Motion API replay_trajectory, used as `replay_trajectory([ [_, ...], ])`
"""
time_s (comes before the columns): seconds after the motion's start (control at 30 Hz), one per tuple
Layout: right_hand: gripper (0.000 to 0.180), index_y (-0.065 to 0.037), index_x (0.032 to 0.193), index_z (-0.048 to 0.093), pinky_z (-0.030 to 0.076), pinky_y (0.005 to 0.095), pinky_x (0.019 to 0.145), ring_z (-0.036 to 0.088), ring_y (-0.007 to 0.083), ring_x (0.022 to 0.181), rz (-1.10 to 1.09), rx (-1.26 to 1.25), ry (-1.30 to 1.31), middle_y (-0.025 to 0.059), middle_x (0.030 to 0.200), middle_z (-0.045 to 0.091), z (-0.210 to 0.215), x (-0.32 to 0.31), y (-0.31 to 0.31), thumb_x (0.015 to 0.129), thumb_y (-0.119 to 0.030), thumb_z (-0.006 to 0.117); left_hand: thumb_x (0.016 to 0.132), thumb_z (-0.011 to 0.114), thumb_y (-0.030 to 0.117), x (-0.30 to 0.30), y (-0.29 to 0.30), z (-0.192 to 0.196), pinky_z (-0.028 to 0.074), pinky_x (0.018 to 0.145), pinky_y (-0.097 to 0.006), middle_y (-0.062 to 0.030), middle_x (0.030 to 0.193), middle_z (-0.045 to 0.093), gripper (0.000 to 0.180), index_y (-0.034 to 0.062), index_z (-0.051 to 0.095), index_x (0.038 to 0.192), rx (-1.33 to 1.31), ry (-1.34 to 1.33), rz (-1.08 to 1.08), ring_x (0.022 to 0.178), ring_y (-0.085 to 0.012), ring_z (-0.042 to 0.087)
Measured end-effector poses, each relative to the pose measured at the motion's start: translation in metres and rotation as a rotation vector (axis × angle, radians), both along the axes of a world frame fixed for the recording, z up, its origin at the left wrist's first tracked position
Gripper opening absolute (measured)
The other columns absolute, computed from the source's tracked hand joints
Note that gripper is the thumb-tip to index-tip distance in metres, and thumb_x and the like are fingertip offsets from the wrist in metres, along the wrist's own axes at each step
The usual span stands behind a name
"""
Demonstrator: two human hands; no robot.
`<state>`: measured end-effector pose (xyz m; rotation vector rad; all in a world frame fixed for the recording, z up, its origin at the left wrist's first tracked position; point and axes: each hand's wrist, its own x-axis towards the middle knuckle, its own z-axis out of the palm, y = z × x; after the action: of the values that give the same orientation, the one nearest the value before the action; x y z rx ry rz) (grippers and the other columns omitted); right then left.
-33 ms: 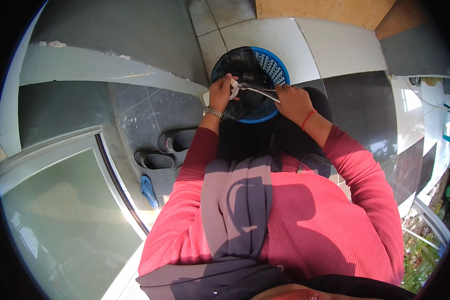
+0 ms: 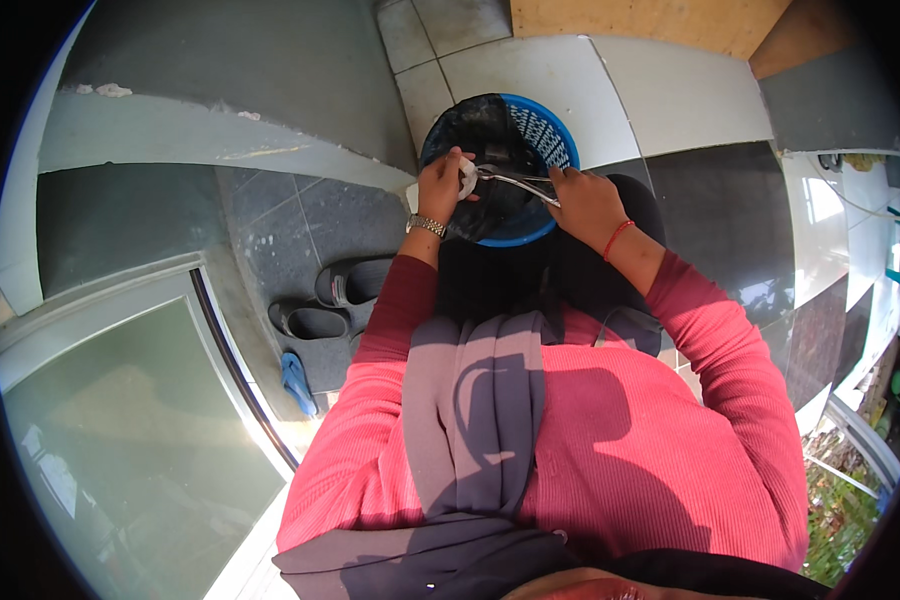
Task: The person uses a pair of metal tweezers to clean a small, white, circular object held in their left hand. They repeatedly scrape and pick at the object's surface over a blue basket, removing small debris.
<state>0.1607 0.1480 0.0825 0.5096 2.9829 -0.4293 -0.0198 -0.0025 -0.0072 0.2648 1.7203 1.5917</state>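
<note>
Above a blue plastic basket (image 2: 567,140) lined with a black bag (image 2: 470,122), my left hand (image 2: 440,188) is closed around a small whitish piece (image 2: 468,178). What that piece is cannot be made out. Gripped in my right hand (image 2: 585,205) is a shiny metal tool (image 2: 523,185) with two slender arms, like pliers or tongs; its exact kind is unclear. Its far end meets the whitish piece beside my left fingers. The basket stands just beyond my knees, and the black lining covers much of its inside.
Dark clogs (image 2: 315,320) and a blue flip-flop (image 2: 296,383) lie on the tiles at my left. A low grey wall (image 2: 220,130) rises left of the basket, with a framed glass panel (image 2: 140,440) nearer me. A wooden board (image 2: 650,15) borders the far side.
</note>
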Motion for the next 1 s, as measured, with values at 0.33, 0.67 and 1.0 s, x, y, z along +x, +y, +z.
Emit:
replay_trajectory([
  [0.33,0.023,-0.008,0.089,0.055,0.045,0.0378,0.081,0.054,0.0336,0.097,-0.018,-0.595,0.038,0.0159,0.093,0.052,0.005,-0.004,0.031,0.074,-0.017,0.068,0.097,0.043,0.038,0.004,0.005,0.013,0.059,0.054,-0.035,-0.0116,0.087,0.064,0.045,-0.0016,0.062,0.104,0.128,-0.190,0.125,0.074,-0.0202,0.066],
  [0.67,0.026,-0.017,0.086,0.058,0.041,0.0450,0.087,0.050,0.0330,0.104,0.190,-0.273,0.017,0.0111,0.111,0.047,0.043,0.005,0.010,0.063,-0.021,0.070,0.098,0.035,0.038,0.003,0.000,0.019,0.058,0.059,-0.035,-0.0117,0.088,0.063,0.049,-0.0023,0.060,0.110,0.320,-0.191,0.067,0.085,-0.0214,0.064],
  [1.0,0.036,-0.020,0.099,0.064,0.043,0.0418,0.083,0.052,0.0294,0.101,0.231,-0.158,0.040,0.0094,0.114,0.049,0.050,0.002,0.009,0.063,-0.020,0.070,0.098,0.037,0.036,0.005,-0.001,0.019,0.058,0.055,-0.035,-0.0143,0.091,0.064,0.047,-0.0043,0.060,0.106,0.299,-0.131,0.048,0.081,-0.0213,0.065],
])
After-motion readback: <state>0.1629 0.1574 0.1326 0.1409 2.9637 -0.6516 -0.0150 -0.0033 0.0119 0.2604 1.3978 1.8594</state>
